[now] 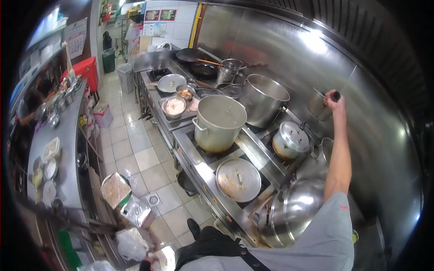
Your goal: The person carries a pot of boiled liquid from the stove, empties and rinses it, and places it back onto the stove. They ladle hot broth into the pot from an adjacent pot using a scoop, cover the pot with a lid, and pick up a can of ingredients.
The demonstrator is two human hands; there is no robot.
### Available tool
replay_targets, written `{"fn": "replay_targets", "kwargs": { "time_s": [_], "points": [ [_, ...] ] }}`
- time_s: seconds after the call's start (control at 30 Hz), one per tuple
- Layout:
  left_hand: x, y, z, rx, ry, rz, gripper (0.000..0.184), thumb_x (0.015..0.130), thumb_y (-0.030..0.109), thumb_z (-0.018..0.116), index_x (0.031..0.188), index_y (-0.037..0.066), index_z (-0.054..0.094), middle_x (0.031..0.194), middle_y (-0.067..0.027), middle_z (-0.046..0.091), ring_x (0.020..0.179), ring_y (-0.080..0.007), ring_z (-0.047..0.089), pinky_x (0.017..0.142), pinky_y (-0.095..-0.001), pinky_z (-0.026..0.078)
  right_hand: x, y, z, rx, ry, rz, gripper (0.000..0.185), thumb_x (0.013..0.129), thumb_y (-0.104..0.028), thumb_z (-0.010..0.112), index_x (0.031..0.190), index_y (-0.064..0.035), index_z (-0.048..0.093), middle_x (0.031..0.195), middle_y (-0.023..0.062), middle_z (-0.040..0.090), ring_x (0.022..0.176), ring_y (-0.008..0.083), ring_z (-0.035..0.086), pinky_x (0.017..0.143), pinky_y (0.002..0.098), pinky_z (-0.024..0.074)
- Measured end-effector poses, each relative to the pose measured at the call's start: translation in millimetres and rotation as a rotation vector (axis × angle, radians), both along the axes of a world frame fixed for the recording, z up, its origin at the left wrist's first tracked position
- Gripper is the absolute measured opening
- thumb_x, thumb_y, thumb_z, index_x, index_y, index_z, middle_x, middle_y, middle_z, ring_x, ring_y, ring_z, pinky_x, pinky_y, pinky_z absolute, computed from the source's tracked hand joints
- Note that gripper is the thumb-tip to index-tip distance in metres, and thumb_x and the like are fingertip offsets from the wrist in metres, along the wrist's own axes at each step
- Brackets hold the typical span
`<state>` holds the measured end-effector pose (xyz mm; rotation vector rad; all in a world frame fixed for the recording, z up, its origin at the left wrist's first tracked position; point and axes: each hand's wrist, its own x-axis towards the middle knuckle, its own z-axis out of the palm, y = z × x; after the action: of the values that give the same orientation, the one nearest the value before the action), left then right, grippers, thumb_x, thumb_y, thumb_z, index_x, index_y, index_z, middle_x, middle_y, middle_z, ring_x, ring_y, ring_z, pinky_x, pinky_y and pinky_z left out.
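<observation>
My right hand (334,102) is raised at the right, closed around a dark-ended utensil (336,95); a thin rod extends up and right beside it. Just behind the hand, a metal pot (318,106) is by the steel wall. At the bottom edge, my left hand (153,259) shows only partly, beside a bright white item (165,259); its fingers are too unclear to read. Below my right arm are a lidded pressure cooker (293,137) and a large shiny steel vessel (303,205).
A deep, open pot (220,124) and a round lid (238,179) sit on the stove. Farther back stand a large steel pot (263,101) and pans. A steel counter (68,131) runs along the left; boxes (116,189) and bags (132,244) occupy the floor.
</observation>
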<state>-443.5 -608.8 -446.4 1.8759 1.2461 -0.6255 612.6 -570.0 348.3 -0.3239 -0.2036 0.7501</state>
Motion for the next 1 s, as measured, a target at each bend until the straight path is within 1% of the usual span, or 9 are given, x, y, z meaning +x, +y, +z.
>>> {"fn": "replay_targets", "kwargs": {
  "time_s": [0.13, 0.43, 0.57, 0.6, 0.7, 0.77, 0.83, 0.93, 1.0],
  "points": [
    [59.7, 47.0, 19.7, -0.073, 0.007, 0.123, 0.056, 0.081, 0.065, 0.049, 0.115, 0.024, 0.065, 0.113, -0.0127, 0.065, 0.102, -0.0308, 0.061, 0.09, -0.0414, 0.047, 7.3, 90.5, 0.2, -0.25, 0.013, -0.057, 0.007, 0.077, -0.001, 0.05, 0.074, 0.0017, 0.045, 0.067, 0.0116, 0.052, 0.055, 0.0231, 0.058, 0.05, 0.0294, 0.0518],
    [168.6, 135.1, 36.2, -0.048, -0.105, 0.268, 0.056, 0.081, 0.065, 0.05, 0.114, 0.023, 0.066, 0.111, -0.0146, 0.065, 0.103, -0.0316, 0.061, 0.089, -0.041, 0.047, 9.4, 229.8, -18.6, -0.745, -0.372, -0.266, 0.014, 0.073, 0.004, 0.057, 0.074, -0.003, 0.045, 0.067, 0.0083, 0.05, 0.051, 0.0173, 0.055, 0.044, 0.0263, 0.0542],
    [165.1, 126.2, 40.3, -0.075, -0.089, 0.28, 0.056, 0.081, 0.065, 0.05, 0.113, 0.022, 0.066, 0.11, -0.0154, 0.065, 0.103, -0.032, 0.061, 0.089, -0.0408, 0.047, -0.9, 271.2, -38.5, -0.993, -0.543, -0.317, 0.014, 0.074, 0.0, 0.053, 0.065, -0.0044, 0.043, 0.064, 0.0064, 0.047, 0.048, 0.0156, 0.051, 0.042, 0.0259, 0.0496],
    [160.6, 119.0, 40.5, -0.084, -0.076, 0.279, 0.056, 0.081, 0.064, 0.05, 0.113, 0.022, 0.067, 0.11, -0.0156, 0.065, 0.103, -0.0321, 0.061, 0.088, -0.0407, 0.047, 2.4, 283.4, -43.2, -1.109, -0.583, -0.385, 0.008, 0.072, -0.001, 0.052, 0.064, -0.0002, 0.05, 0.066, 0.0102, 0.053, 0.051, 0.0195, 0.055, 0.041, 0.0297, 0.0465],
    [137.7, 90.3, 39.6, -0.105, -0.029, 0.263, 0.056, 0.081, 0.064, 0.05, 0.112, 0.021, 0.067, 0.109, -0.0162, 0.066, 0.103, -0.0324, 0.061, 0.088, -0.0406, 0.047, -8.4, 301.4, -53.1, -1.518, -1.057, -0.504, 0.014, 0.066, -0.001, 0.057, 0.078, 0.0058, 0.061, 0.074, 0.0151, 0.06, 0.06, 0.0229, 0.061, 0.046, 0.0362, 0.052],
    [125.1, 73.8, 44.9, -0.119, -0.005, 0.256, 0.056, 0.081, 0.064, 0.051, 0.112, 0.021, 0.067, 0.108, -0.0166, 0.066, 0.103, -0.0325, 0.061, 0.088, -0.0405, 0.047, -11.1, 310.1, -62.1, -1.79, -1.378, -0.698, 0.032, 0.067, -0.014, 0.06, 0.092, 0.0042, 0.068, 0.101, 0.0231, 0.066, 0.095, 0.0353, 0.065, 0.082, 0.0404, 0.0524],
    [111.9, 55.9, 46.5, -0.125, 0.012, 0.244, 0.056, 0.08, 0.064, 0.051, 0.112, 0.021, 0.067, 0.108, -0.017, 0.066, 0.103, -0.0327, 0.061, 0.088, -0.0404, 0.047, -13.2, 318.4, -67.2, -1.834, -1.409, -0.805, 0.039, 0.07, -0.019, 0.06, 0.103, 0.0006, 0.067, 0.116, 0.0242, 0.061, 0.113, 0.0374, 0.057, 0.096, 0.0394, 0.0451],
    [92.3, 34.4, 51.1, -0.122, 0.022, 0.213, 0.056, 0.08, 0.064, 0.051, 0.111, 0.02, 0.067, 0.107, -0.0176, 0.066, 0.103, -0.033, 0.061, 0.088, -0.0403, 0.047, -21.2, 300.5, -56.1, -1.792, -1.31, -0.873, 0.042, 0.073, -0.021, 0.06, 0.108, 0.0008, 0.065, 0.121, 0.0244, 0.058, 0.117, 0.0378, 0.054, 0.101, 0.0398, 0.0414],
    [83.9, 20.2, 53.7, -0.105, 0.013, 0.181, 0.056, 0.08, 0.064, 0.051, 0.111, 0.02, 0.068, 0.107, -0.018, 0.066, 0.103, -0.0332, 0.061, 0.088, -0.0402, 0.047, -1.5, 272.6, -49.0, -1.53, -1.079, -0.903, 0.032, 0.074, -0.014, 0.059, 0.1, 0.0036, 0.065, 0.109, 0.0234, 0.062, 0.101, 0.0349, 0.062, 0.08, 0.0422, 0.0529]
  ]
}}
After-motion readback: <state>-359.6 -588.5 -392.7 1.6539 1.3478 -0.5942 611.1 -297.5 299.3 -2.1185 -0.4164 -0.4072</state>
